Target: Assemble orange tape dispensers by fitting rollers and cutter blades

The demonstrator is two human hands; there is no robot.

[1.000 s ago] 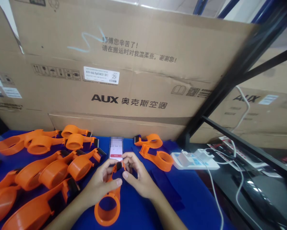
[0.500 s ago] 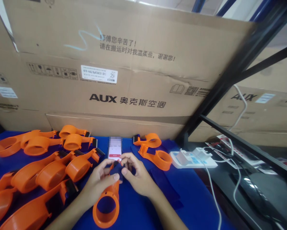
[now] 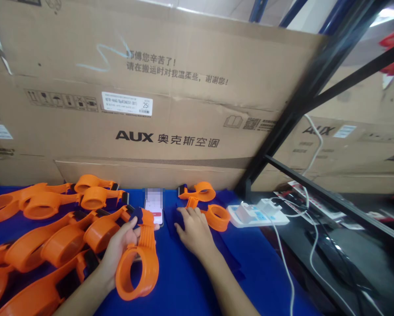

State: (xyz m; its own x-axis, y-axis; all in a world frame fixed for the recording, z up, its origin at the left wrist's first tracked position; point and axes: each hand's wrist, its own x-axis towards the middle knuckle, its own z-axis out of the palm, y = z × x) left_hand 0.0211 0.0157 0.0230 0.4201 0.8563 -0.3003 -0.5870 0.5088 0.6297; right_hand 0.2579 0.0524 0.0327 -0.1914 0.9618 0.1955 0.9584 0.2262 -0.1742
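Note:
An orange tape dispenser (image 3: 139, 267) is in my left hand (image 3: 121, 248), its round ring toward me and its handle pointing away. A dark blue piece shows at the handle's far end, by my fingertips. My right hand (image 3: 197, 232) reaches forward, palm down, thumb and fingers apart, over a dark blue flat piece (image 3: 173, 219) on the table. Its fingertips are beside the end of another orange tape dispenser (image 3: 218, 217); whether they touch it I cannot tell. One more dispenser (image 3: 205, 192) lies just behind.
Several orange dispensers (image 3: 63, 243) lie in rows on the left of the blue table cover (image 3: 180, 281). A phone (image 3: 154, 213) rests at the back middle. To the right are a white power strip (image 3: 259, 215) with cables and a black rack post (image 3: 282, 118). Cardboard boxes (image 3: 170, 118) stand behind.
My right hand has left the held dispenser's end and moved right and forward. My left hand has shifted left with the dispenser, turning it. The whole view has swung slightly right.

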